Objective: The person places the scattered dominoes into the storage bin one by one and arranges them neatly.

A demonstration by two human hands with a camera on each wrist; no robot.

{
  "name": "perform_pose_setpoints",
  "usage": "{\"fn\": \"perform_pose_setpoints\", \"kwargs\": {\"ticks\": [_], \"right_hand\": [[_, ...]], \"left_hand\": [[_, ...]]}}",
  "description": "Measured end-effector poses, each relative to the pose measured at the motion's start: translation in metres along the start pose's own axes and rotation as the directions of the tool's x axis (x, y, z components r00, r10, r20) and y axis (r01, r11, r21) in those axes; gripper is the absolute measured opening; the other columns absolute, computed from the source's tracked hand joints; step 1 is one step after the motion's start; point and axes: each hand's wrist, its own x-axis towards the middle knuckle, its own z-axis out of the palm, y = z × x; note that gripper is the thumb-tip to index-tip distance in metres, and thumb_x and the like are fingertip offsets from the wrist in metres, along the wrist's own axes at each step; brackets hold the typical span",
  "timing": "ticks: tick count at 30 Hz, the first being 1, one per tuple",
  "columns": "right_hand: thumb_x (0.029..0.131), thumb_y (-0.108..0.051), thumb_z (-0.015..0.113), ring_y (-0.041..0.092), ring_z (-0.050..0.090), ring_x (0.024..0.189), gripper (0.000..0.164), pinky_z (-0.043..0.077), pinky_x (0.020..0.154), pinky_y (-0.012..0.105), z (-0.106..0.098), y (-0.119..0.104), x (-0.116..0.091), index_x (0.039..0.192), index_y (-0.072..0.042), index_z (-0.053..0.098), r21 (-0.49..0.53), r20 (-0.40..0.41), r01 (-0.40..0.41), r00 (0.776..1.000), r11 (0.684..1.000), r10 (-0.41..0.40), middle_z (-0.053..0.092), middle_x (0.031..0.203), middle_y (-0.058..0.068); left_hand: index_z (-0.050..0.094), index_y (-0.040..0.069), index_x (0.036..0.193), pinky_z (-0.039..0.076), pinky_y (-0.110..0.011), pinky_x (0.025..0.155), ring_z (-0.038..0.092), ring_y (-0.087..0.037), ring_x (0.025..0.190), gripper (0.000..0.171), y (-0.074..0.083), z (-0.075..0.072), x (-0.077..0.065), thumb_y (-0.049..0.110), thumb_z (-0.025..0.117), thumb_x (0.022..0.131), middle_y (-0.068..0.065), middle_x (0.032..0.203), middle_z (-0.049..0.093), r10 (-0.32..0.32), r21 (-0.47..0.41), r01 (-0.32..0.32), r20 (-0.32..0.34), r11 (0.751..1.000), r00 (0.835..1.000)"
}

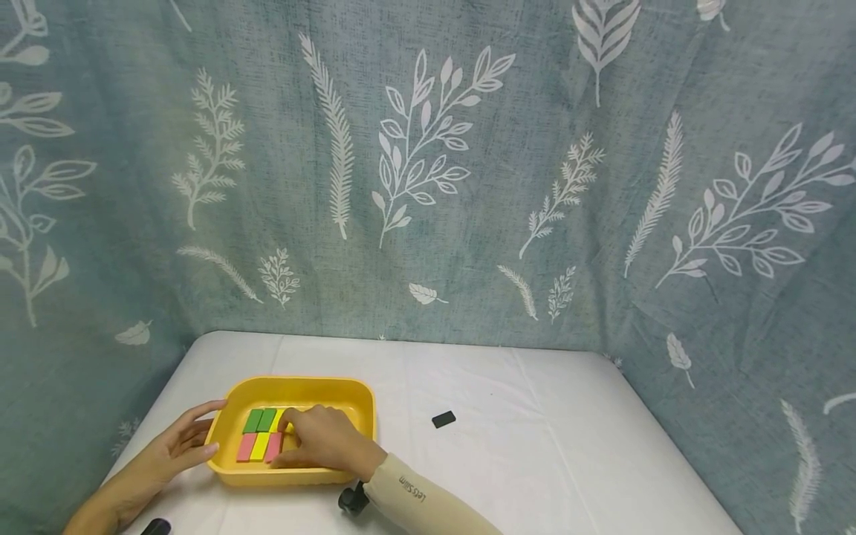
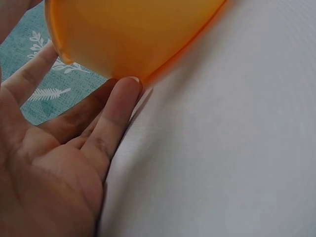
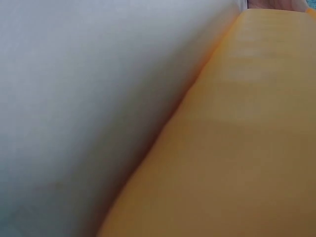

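Note:
A yellow tray (image 1: 301, 478) stands on the white table. Inside it, flat blocks lie in two rows: green blocks (image 1: 253, 420) with a yellow one in the far row, and a pink block (image 1: 245, 448), a yellow block (image 1: 258, 447) and another pink block (image 1: 273, 446) in the near row. My right hand (image 1: 328, 438) reaches in over the right near wall, index finger and thumb curled at the ends of that rightmost pink block. With fairly straight fingers, my left hand (image 1: 177, 442) touches the tray's left end; the left wrist view shows fingertips against its orange-looking wall (image 2: 133, 39).
A small black block (image 1: 443, 420) lies on the white tablecloth (image 1: 508, 446), right of the tray. Dark wrist devices (image 1: 354, 499) show at both wrists. A teal leaf-patterned curtain (image 1: 428, 282) surrounds the table's back and sides.

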Motion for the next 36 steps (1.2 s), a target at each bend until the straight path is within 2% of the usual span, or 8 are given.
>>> {"fn": "perform_pose_setpoints", "kwargs": {"ticks": [2,6,9,13,19,22,30,36], "right_hand": [[0.086,-0.063,0.074,0.003,0.043,0.061,0.049,0.033,0.052,0.019,-0.0001,0.0002,0.0005,0.119,-0.028,0.066,-0.002,0.0,-0.002,1.0,1.0,0.002,0.043,0.064,-0.012],[0.085,-0.064,0.075,0.003,0.044,0.063,0.05,0.034,0.053,0.019,0.0,0.0,0.0016,0.119,-0.029,0.065,-0.013,-0.004,-0.013,1.0,1.0,0.013,0.045,0.065,-0.013],[0.083,-0.064,0.076,0.003,0.044,0.063,0.051,0.035,0.053,0.019,0.0011,-0.0003,0.0019,0.119,-0.029,0.065,-0.015,-0.011,-0.018,1.0,1.0,0.018,0.046,0.066,-0.013],[0.083,-0.065,0.076,0.002,0.045,0.062,0.053,0.037,0.053,0.02,0.0024,0.0,0.0014,0.12,-0.029,0.064,-0.011,-0.018,-0.025,1.0,1.0,0.025,0.047,0.066,-0.013],[0.083,-0.064,0.076,0.002,0.045,0.062,0.05,0.037,0.054,0.019,0.0018,0.0004,-0.0002,0.115,-0.028,0.066,0.001,-0.017,-0.037,0.999,0.999,0.037,0.047,0.066,-0.013],[0.084,-0.063,0.076,0.002,0.044,0.061,0.045,0.036,0.054,0.019,0.001,0.0004,-0.0008,0.111,-0.027,0.069,0.005,-0.004,-0.041,0.999,0.999,0.041,0.048,0.066,-0.013],[0.086,-0.06,0.076,0.001,0.043,0.061,0.04,0.034,0.055,0.018,-0.0003,0.0002,-0.0005,0.108,-0.027,0.073,0.029,0.013,-0.023,1.0,0.999,0.022,0.052,0.068,-0.015],[0.085,-0.062,0.076,0.0,0.046,0.063,0.04,0.036,0.056,0.017,-0.0032,0.0025,-0.0031,0.106,-0.028,0.072,0.017,-0.018,-0.001,1.0,1.0,0.001,0.051,0.068,-0.016]], "left_hand": [[0.02,0.016,0.163,0.047,-0.036,0.099,0.043,-0.038,0.137,0.077,0.0009,0.0001,-0.0003,0.029,0.066,0.103,-0.028,0.157,0.033,-0.002,0.003,0.002,-0.001,1.0,1.0],[0.02,0.015,0.163,0.048,-0.027,0.095,0.045,-0.035,0.135,0.076,0.0017,-0.0005,-0.0002,0.028,0.065,0.103,-0.028,0.157,0.034,0.007,0.002,-0.007,0.001,1.0,1.0],[0.02,0.016,0.163,0.048,-0.028,0.095,0.045,-0.034,0.135,0.077,0.0008,-0.0008,-0.0003,0.029,0.065,0.103,-0.028,0.157,0.034,0.004,0.003,-0.004,0.003,1.0,1.0],[0.019,0.016,0.163,0.048,-0.035,0.098,0.045,-0.035,0.136,0.077,-0.0002,-0.0007,-0.0007,0.029,0.066,0.102,-0.028,0.156,0.035,-0.007,0.009,0.007,0.003,1.0,1.0],[0.02,0.015,0.163,0.047,-0.026,0.094,0.045,-0.035,0.136,0.077,0.0003,-0.0002,-0.0001,0.029,0.066,0.102,-0.029,0.157,0.035,0.0,0.009,0.0,0.002,1.0,1.0],[0.02,0.015,0.163,0.047,-0.026,0.093,0.044,-0.036,0.136,0.078,0.0009,0.0004,0.0,0.029,0.067,0.102,-0.029,0.157,0.034,-0.003,0.006,0.003,-0.001,1.0,1.0],[0.019,0.015,0.163,0.048,-0.034,0.098,0.043,-0.04,0.137,0.079,0.0012,0.001,-0.0011,0.029,0.067,0.102,-0.029,0.157,0.034,-0.012,0.014,0.012,-0.007,1.0,1.0],[0.018,0.016,0.163,0.045,-0.045,0.104,0.042,-0.04,0.138,0.078,0.0001,0.001,-0.0006,0.03,0.066,0.102,-0.029,0.157,0.033,-0.021,0.008,0.021,-0.006,1.0,1.0]]}}
